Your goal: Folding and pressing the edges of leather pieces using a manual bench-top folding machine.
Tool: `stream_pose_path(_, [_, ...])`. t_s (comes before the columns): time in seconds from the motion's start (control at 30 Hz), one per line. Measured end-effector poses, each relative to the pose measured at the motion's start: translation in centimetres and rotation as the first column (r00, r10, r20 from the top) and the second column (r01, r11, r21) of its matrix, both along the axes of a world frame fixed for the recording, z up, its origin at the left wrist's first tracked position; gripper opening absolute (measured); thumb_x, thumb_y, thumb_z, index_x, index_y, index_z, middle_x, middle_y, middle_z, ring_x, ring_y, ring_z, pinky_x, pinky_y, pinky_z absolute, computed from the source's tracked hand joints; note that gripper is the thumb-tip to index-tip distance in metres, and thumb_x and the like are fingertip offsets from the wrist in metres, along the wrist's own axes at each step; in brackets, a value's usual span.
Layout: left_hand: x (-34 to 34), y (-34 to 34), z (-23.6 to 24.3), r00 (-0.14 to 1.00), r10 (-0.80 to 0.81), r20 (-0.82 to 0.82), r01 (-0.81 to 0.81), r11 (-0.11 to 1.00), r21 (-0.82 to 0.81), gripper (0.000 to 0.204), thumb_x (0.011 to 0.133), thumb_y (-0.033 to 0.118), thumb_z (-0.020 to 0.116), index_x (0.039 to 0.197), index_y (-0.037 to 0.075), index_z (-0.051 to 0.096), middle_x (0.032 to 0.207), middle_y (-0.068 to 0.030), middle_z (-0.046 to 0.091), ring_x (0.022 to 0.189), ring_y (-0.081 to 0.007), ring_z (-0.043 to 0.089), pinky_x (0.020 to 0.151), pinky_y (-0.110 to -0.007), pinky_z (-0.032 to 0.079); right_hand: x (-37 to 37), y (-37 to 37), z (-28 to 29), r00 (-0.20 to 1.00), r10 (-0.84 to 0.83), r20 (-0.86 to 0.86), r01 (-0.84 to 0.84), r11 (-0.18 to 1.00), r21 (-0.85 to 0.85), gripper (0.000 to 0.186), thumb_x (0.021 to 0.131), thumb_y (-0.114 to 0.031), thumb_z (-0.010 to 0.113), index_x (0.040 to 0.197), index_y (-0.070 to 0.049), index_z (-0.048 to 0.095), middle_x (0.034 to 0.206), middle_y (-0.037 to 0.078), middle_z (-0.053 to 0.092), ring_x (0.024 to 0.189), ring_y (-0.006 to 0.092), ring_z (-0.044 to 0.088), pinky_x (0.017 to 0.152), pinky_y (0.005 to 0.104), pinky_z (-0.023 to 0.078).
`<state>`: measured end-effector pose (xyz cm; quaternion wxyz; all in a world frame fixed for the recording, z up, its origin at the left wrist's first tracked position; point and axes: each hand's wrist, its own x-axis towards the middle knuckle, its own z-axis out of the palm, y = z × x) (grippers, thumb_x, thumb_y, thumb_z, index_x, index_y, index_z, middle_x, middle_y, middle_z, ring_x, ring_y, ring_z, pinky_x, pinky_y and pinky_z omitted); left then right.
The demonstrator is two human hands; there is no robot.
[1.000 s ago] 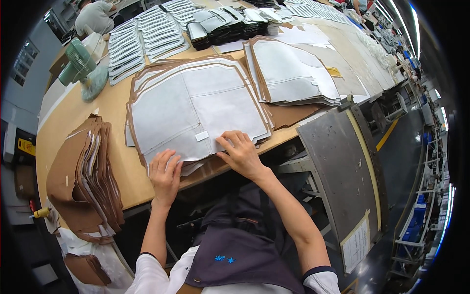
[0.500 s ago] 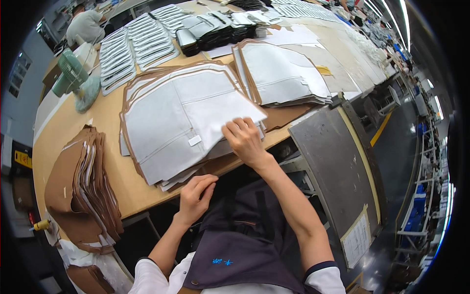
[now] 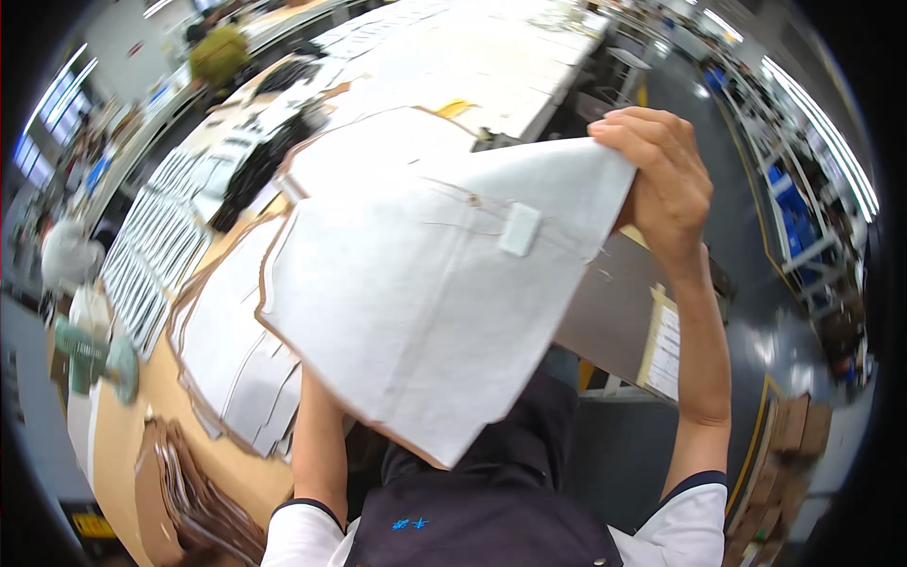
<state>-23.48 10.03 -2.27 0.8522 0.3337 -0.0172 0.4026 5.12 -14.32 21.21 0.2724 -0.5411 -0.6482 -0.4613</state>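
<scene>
A large white panel (image 3: 406, 293) with brown edging and a small white tab (image 3: 520, 230) is raised in front of me at a slant. My right hand (image 3: 652, 180) grips its upper right corner, fingers curled over the edge. My left forearm reaches up behind the panel, which hides that hand. A pile of similar white-faced, brown-edged panels (image 3: 222, 354) lies on the bench to the left, with a second pile (image 3: 359, 142) behind the raised panel.
Brown pieces (image 3: 184, 487) and a green fan (image 3: 90, 350) are at left, beside striped pieces (image 3: 161, 241). A grey board (image 3: 600, 317) sits at the bench's right. Beyond are an aisle, shelving (image 3: 794, 236) and cardboard (image 3: 794, 454). Co-workers (image 3: 71, 255) sit at the far left.
My right hand has lifted the top panel off the pile and up to the right. My left hand has gone behind it. My view has swung toward the right.
</scene>
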Motion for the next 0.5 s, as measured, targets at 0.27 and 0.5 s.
stream_pose_path(0.27, [16.7, -0.1, 10.0, 0.958, -0.273, 0.083, 0.266, 0.960, 0.093, 0.060, 0.104, 0.046, 0.059, 0.145, 0.002, 0.054, 0.135, -0.0153, 0.065, 0.121, -0.0265, 0.066, 0.101, -0.040, 0.056, 7.1, -13.3, 3.4, 0.962, -0.250, -0.112, 0.260, 0.961, 0.088, 0.038, 0.085, 0.016, 0.058, 0.110, -0.007, 0.074, 0.103, 0.008, 0.073, 0.101, 0.0279, 0.070, 0.089, 0.0374, 0.054])
stream_pose_path(0.5, [13.3, -7.3, 5.3, 0.403, -0.412, -0.817, 0.467, 0.861, -0.203, 0.041, 0.092, 0.017, 0.077, 0.125, -0.005, 0.065, 0.111, -0.0125, 0.073, 0.095, -0.0197, 0.071, 0.083, -0.032, 0.059, 6.8, -23.1, -11.5, 0.804, -0.418, -0.423, 0.366, 0.908, -0.202, 0.036, 0.073, 0.018, 0.060, 0.099, -0.003, 0.073, 0.104, 0.010, 0.073, 0.104, 0.0305, 0.068, 0.089, 0.0411, 0.051])
